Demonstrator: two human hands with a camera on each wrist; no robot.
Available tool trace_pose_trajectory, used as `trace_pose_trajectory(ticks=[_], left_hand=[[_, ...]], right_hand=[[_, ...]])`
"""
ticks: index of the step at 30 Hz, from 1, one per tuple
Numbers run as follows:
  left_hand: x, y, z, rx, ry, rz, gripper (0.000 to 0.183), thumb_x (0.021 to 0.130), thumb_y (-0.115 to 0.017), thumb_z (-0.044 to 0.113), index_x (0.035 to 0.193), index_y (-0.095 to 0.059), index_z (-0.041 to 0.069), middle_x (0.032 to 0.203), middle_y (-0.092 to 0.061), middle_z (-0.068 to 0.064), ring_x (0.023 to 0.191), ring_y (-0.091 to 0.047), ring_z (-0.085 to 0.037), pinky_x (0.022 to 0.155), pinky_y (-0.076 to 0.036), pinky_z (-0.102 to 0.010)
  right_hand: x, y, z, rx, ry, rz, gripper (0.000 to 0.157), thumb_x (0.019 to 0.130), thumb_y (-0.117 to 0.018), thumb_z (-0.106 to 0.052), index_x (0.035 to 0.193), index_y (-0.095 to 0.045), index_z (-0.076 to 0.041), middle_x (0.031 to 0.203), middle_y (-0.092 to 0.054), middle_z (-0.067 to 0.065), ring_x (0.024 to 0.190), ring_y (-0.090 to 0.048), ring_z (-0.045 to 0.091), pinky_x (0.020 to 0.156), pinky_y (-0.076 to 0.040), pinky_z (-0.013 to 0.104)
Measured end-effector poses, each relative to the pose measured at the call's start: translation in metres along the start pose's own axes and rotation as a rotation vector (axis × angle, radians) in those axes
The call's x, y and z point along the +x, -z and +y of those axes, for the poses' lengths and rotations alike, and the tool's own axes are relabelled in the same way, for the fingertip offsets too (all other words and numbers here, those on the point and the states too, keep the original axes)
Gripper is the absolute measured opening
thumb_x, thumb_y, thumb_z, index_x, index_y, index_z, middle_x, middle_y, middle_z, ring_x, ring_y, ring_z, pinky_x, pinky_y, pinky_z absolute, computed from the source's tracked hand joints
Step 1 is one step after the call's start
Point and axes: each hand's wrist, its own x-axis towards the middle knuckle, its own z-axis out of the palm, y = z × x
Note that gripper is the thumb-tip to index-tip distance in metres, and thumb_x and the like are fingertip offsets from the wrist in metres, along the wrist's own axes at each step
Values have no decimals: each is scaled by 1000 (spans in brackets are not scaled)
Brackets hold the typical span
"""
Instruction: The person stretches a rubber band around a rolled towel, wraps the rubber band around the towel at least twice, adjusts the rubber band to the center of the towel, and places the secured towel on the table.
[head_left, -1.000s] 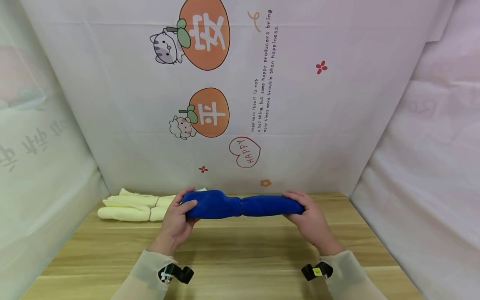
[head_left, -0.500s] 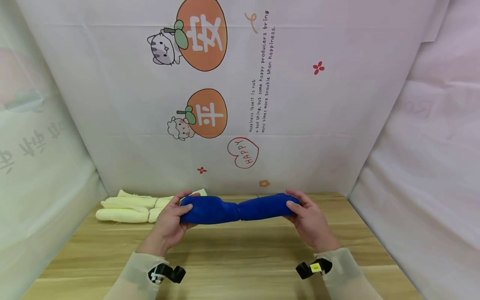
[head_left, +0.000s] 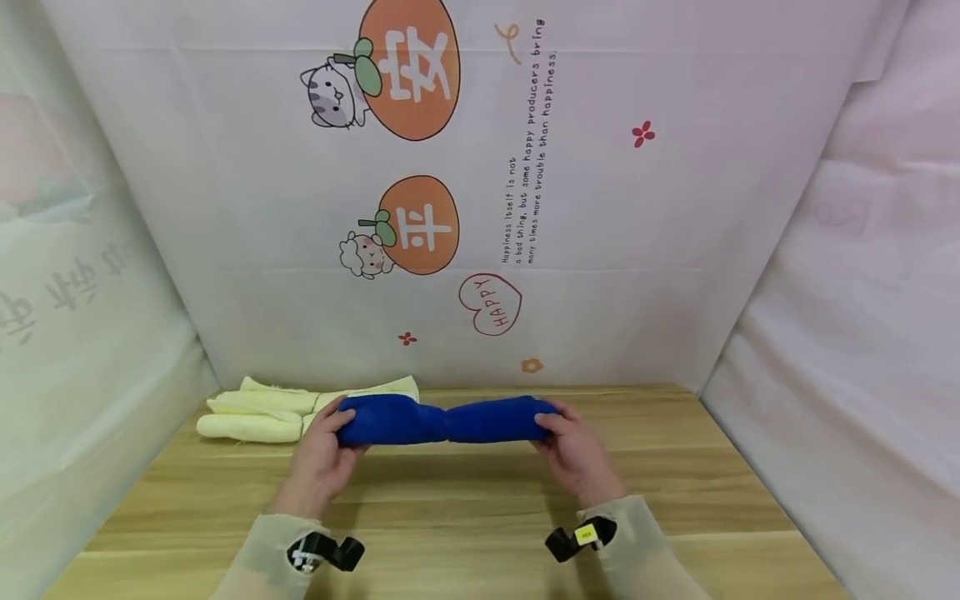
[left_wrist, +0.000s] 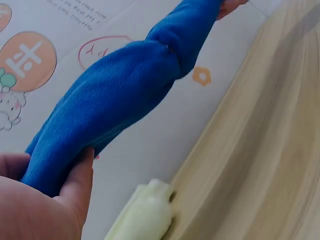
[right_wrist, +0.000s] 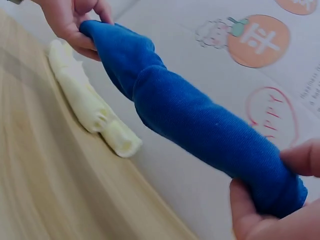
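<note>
A rolled blue towel (head_left: 397, 421), cinched narrow at its middle, is held up above the table. My left hand (head_left: 322, 458) grips its left end, thumb on the near side. At the other end my right hand (head_left: 577, 450) holds it with the thumb in front. The left wrist view shows the blue towel (left_wrist: 110, 95) running away from the left hand (left_wrist: 45, 205). In the right wrist view, the right hand (right_wrist: 275, 215) has thumb and fingers around the near end. What ties the middle is hard to make out.
Pale yellow rolled towels (head_left: 251, 427), also cinched in the middle, lie on the wooden table (head_left: 450, 508) at the back left, partly behind the left hand. A white printed cloth (head_left: 600, 250) hangs behind the table, with white cloth walls on both sides.
Both hands have moved to the left with the blue towel, the right hand farther than the left. More of the yellow towels' right end now shows behind it.
</note>
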Motion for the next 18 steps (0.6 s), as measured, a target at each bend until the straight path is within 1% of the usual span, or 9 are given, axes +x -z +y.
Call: trace_pose_trajectory(ticks=[1, 4, 7, 8, 9, 11, 14, 16, 18], left_hand=[[0, 6, 3, -8, -4, 17, 46, 104, -42, 0, 145, -30, 19, 164, 3, -8, 146, -15, -28, 108, -34, -43], [1, 26, 16, 4, -1, 52, 53, 105, -39, 1, 151, -21, 19, 164, 4, -6, 146, -12, -25, 111, -31, -41], [0, 49, 34, 56, 9, 77, 53, 106, -37, 3, 153, -19, 22, 165, 5, -4, 147, -10, -22, 110, -30, -38], [-1, 57, 40, 81, 11, 86, 54, 107, -36, 5, 154, -19, 24, 165, 6, -3, 147, -9, -21, 110, -30, -37], [-2, 64, 46, 101, 12, 99, 49, 107, -36, 6, 150, -25, 27, 165, 6, -2, 147, -9, -19, 109, -30, -36], [-3, 78, 58, 134, 13, 125, 38, 107, -37, 9, 137, -35, 33, 165, 6, 1, 146, -9, -16, 105, -33, -32], [-3, 97, 73, 179, 26, 153, 30, 108, -37, 14, 126, -39, 38, 164, 8, 4, 145, -7, -13, 101, -34, -29], [-3, 109, 83, 179, 43, 162, 28, 108, -37, 16, 122, -39, 40, 164, 11, 6, 145, -4, -11, 104, -32, -28], [-2, 120, 92, 180, 58, 168, 28, 108, -35, 17, 122, -38, 41, 163, 14, 8, 145, 0, -10, 111, -26, -29]], right_hand=[[0, -5, 5, -18, -14, 1, 49, 98, -54, 2, 144, -38, 3, 148, -30, 27, 120, -47, 35, 87, -50, 35], [-1, -20, 21, -65, -79, -18, 50, 99, -57, -2, 146, -39, 1, 148, -32, 29, 120, -49, 39, 96, -48, 46], [-1, -38, 37, -70, -139, -59, 53, 98, -61, -3, 147, -39, -1, 148, -33, 29, 118, -52, 40, 99, -45, 53], [-2, -45, 42, -81, -153, -64, 54, 97, -63, -3, 147, -40, -1, 148, -35, 29, 116, -54, 39, 98, -46, 53], [-1, -52, 48, -91, -161, -66, 54, 96, -64, -3, 145, -42, -1, 146, -37, 28, 113, -56, 37, 96, -48, 53], [0, -66, 59, -113, -172, -64, 52, 94, -67, -2, 142, -46, -1, 144, -42, 27, 111, -58, 37, 92, -51, 51], [1, -88, 72, -153, -179, -57, 48, 91, -70, 1, 136, -53, 0, 140, -45, 27, 111, -58, 38, 87, -54, 48], [3, -101, 79, -169, -180, -62, 45, 91, -69, 3, 134, -54, 0, 140, -45, 28, 114, -56, 41, 86, -55, 47], [5, -112, 87, -176, -185, -65, 44, 91, -68, 5, 133, -54, 1, 140, -44, 30, 116, -55, 42, 85, -55, 46]])
